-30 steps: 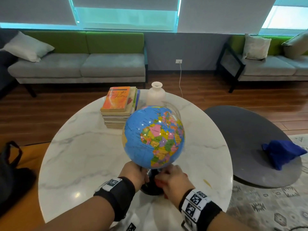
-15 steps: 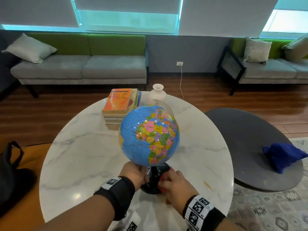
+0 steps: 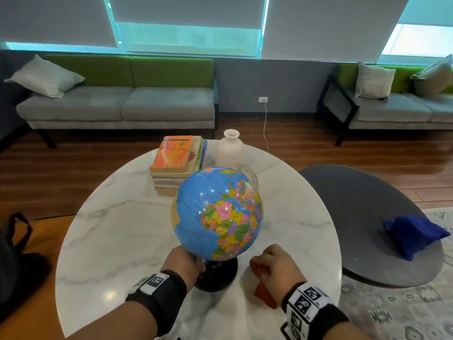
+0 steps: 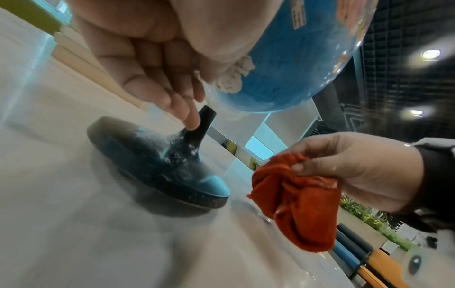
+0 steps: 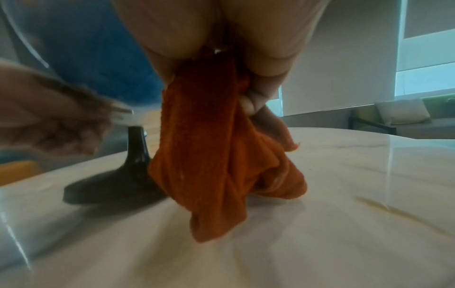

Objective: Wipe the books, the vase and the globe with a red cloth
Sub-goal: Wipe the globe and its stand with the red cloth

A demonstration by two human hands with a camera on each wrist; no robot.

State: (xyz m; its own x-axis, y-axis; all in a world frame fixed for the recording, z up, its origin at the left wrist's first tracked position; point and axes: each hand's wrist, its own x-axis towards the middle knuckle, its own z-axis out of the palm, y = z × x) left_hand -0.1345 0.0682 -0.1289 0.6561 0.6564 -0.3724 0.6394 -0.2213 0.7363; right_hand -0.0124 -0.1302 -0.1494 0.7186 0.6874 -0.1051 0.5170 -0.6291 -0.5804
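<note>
Two hands at frame bottom centre. Left hand (image 3: pixel 184 262) steadies the globe (image 3: pixel 217 213), fingers (image 4: pixel 157 91) straight on its stem. Right hand (image 3: pixel 275 265) clenches the red cloth (image 4: pixel 298 206), soft, limp. Globe likely light, slick, top-heavy: hold its base (image 4: pixel 157 165).

One globe (image 3: pixel 217 213) stands on one marble desk (image 3: pixel 117 231), with one white vase (image 3: pixel 230 149) and one stack of books (image 3: pixel 176 165); how many books are in the stack cannot be told exactly. One red cloth (image 4: pixel 300 204) is in view. Two hands show: the left hand (image 3: pixel 183 262) and the right hand (image 3: pixel 277 266). Beside the desk sits one dark low table (image 3: pixel 355 217) carrying one blue cloth (image 3: pixel 414 235). Two sofas (image 3: pixel 117 101) hold four cushions (image 3: pixel 46 76) in all. One black bag (image 3: pixel 17 261) lies on the floor.
</note>
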